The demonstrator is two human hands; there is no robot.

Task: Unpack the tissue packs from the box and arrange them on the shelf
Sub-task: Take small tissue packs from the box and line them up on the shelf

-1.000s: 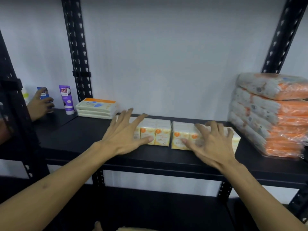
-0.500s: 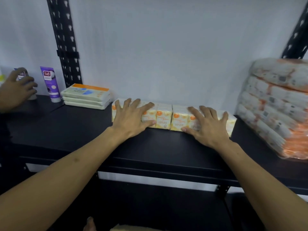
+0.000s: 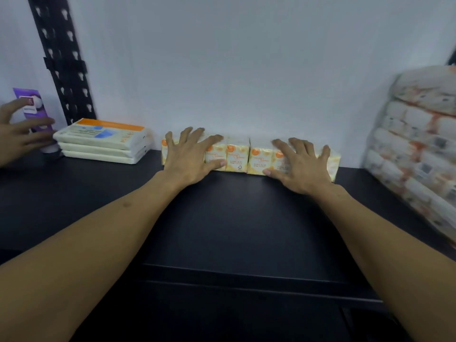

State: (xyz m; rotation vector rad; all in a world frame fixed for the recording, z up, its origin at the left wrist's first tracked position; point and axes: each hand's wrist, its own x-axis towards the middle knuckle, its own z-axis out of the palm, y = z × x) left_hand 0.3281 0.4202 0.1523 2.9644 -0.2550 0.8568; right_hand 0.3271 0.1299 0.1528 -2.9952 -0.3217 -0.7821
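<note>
A row of small yellow-and-orange tissue packs (image 3: pixel 238 157) stands against the white wall at the back of the black shelf (image 3: pixel 241 225). My left hand (image 3: pixel 191 156) lies flat with spread fingers over the left packs. My right hand (image 3: pixel 299 164) lies flat over the right packs, fingers straight. Both hands press on the packs and hide several of them. The box is not in view.
A stack of three flat white packs (image 3: pixel 102 140) lies left of the row. Another person's hand (image 3: pixel 18 134) touches a purple tube (image 3: pixel 33 112) at far left. Large orange-and-white wrapped bundles (image 3: pixel 419 149) are piled at right. A black upright post (image 3: pixel 63 60) rises behind.
The packs have slid back from mid-shelf to the wall under both hands. The view has moved closer to the shelf. The other person's hand now reaches for the purple tube.
</note>
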